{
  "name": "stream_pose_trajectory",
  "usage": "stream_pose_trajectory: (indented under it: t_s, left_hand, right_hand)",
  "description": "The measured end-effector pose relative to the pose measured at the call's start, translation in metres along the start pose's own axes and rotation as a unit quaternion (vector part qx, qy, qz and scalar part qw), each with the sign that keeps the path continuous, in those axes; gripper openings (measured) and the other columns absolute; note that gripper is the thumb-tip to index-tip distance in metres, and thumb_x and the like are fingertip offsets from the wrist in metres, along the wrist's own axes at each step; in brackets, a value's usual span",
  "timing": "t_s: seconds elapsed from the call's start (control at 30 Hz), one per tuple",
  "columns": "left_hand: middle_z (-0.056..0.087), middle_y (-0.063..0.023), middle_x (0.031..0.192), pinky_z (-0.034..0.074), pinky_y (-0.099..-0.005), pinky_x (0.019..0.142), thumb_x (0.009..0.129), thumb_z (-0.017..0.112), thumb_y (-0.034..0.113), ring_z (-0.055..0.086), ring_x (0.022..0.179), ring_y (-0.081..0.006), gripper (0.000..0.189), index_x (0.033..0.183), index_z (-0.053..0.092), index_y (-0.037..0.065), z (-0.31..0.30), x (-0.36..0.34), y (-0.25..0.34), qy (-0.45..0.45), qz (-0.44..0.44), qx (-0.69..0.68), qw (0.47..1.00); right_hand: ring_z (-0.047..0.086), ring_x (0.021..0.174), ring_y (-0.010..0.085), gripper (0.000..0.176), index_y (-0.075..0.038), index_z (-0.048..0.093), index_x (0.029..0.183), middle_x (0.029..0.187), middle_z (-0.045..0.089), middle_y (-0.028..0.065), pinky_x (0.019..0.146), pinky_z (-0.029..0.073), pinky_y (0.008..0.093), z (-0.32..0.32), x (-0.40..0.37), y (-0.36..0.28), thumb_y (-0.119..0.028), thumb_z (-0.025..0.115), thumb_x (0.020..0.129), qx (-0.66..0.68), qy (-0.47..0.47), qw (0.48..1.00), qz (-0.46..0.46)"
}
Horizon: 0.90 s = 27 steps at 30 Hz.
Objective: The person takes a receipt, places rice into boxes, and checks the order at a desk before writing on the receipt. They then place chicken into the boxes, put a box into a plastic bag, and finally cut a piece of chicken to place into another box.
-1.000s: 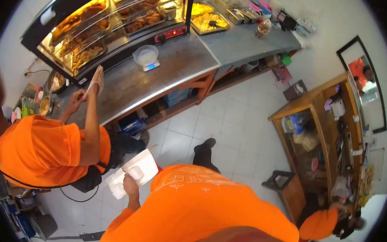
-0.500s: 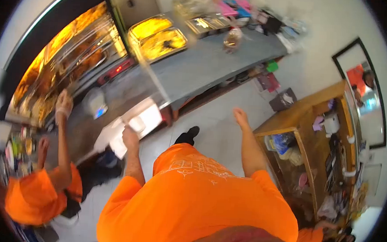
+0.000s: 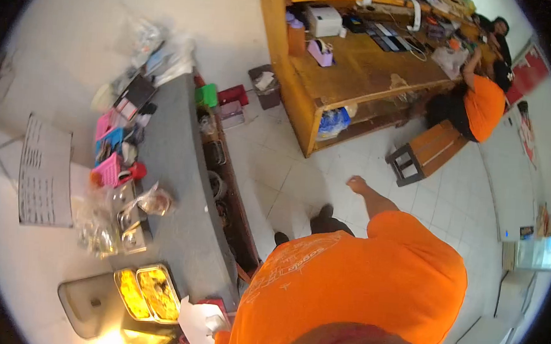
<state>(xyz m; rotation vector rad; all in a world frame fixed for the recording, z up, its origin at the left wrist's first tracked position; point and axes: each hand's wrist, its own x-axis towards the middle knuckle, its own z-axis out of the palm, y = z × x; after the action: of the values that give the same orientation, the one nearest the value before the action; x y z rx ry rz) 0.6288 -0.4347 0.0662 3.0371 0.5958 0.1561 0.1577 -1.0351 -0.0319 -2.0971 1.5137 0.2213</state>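
Observation:
My right hand (image 3: 355, 184) hangs over the tiled floor in front of my body, with its fingers curled in and nothing seen in it. My left hand is hidden beside my orange shirt at the lower left. Close to that side is an open white box (image 3: 195, 328), with a small white item at its right. Two metal trays of yellow food, a left one (image 3: 132, 294) and a right one (image 3: 158, 292), sit at the end of the grey counter (image 3: 183, 185).
A wooden desk (image 3: 357, 70) holds a white printer (image 3: 324, 20) and a tape dispenser (image 3: 320, 52). A person in orange (image 3: 485, 109) sits on a wooden bench (image 3: 429, 151). Colourful baskets (image 3: 108, 169) stand along the counter. A dark bin (image 3: 265, 89) stands beside the desk.
The view has swung to the right, toward the desk and bench. The co-worker and the lit food cabinet at the left have left the view. My left hand has gone out of sight.

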Motion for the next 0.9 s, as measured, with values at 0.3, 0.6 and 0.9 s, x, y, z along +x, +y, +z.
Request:
stream_pose_trajectory:
  t_s: [0.3,0.6,0.9]
  left_hand:
    - [0.059,-0.0151,0.105,0.048,-0.045,0.077,0.082,0.06,0.027,0.058,0.095,-0.0342,0.036,0.109,0.058,0.004,-0.063,-0.038,0.141,0.191,-0.043,-0.087,0.977]
    - [0.057,-0.0179,0.115,0.049,-0.0494,0.079,0.081,0.064,0.031,0.056,0.101,-0.0392,0.046,0.116,0.056,0.003,-0.049,-0.392,0.431,-0.04,0.139,-0.221,0.964]
    - [0.055,-0.0199,0.114,0.036,-0.042,0.094,0.085,0.062,0.013,0.05,0.107,-0.0349,0.031,0.11,0.055,-0.003,-0.103,-0.531,0.812,0.018,0.609,-0.472,0.637]
  right_hand:
    - [0.062,0.097,0.029,0.029,-0.021,0.069,0.104,0.101,0.067,0.0081,0.086,0.049,0.0427,0.051,-0.083,0.217,-0.018,0.051,0.081,-0.075,-0.111,0.991,0.019]
    - [0.063,0.091,0.0297,0.025,-0.006,0.068,0.096,0.094,0.067,0.0155,0.084,0.048,0.0418,-0.017,0.045,0.353,-0.023,0.057,0.081,0.173,0.187,0.949,0.185]
    - [0.063,0.075,0.0187,0.02,-0.002,0.061,0.1,0.088,0.065,0.0092,0.064,0.049,0.0301,-0.292,0.196,0.296,-0.015,0.057,0.085,0.445,0.296,0.843,0.064]
